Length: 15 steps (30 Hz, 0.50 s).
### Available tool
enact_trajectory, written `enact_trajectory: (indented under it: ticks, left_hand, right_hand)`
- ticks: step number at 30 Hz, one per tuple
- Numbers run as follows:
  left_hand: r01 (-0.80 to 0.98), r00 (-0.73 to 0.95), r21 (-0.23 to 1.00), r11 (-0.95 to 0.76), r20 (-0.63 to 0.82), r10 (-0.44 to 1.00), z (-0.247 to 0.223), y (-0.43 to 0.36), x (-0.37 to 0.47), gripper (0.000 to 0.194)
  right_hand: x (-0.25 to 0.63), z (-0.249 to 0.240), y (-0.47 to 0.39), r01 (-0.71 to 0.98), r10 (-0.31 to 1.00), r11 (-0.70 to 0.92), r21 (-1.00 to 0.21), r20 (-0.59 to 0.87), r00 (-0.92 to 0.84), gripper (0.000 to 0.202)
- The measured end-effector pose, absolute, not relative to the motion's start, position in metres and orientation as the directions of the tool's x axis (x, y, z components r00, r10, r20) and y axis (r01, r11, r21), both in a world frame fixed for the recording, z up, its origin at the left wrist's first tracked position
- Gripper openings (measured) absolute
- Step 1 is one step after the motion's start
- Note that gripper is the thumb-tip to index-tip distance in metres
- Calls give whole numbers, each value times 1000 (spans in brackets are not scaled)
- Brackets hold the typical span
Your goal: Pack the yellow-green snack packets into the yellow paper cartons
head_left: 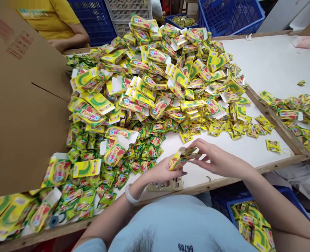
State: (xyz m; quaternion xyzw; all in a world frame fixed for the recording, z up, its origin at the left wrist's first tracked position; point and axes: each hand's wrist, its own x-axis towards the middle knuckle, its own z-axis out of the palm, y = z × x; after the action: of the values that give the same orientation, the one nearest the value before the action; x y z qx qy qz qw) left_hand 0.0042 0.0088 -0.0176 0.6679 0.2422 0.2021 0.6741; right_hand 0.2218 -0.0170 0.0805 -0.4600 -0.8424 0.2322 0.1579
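Near the table's front edge, my left hand [160, 171] is closed around a small yellow and green candy box [176, 161], its open end facing right. My right hand [219, 157] pinches small candy packets [191, 153] at that open end; how many is hard to tell. Under my left wrist lies a phone in a patterned case [165, 184]. Beyond my hands rises a big heap of similar boxes [157, 84], many with white flaps open. Green packets [146, 154] lie left of my hands, and yellow packets [223, 128] lie ahead and to the right.
A tall brown carton [26, 105] stands on the left. A wooden strip [273, 119] divides the white table at right. Beside my right arm, a blue crate [223, 206] holds filled-looking boxes. More blue crates [231, 17] and a person in a yellow shirt [52, 21] are across the table.
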Motion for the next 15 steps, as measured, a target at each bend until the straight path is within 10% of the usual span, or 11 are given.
enact_trajectory:
  ticks: [8, 15]
  left_hand:
    - [142, 826, 988, -53, -89, 557, -22, 5, 8, 47]
    - [95, 857, 995, -20, -72, 510, -38, 10, 18, 74]
  right_hand:
    - [219, 50, -26, 790, 844, 529, -310, 97, -527, 24]
    - [242, 43, -29, 575, 731, 26, -818, -377, -569, 50]
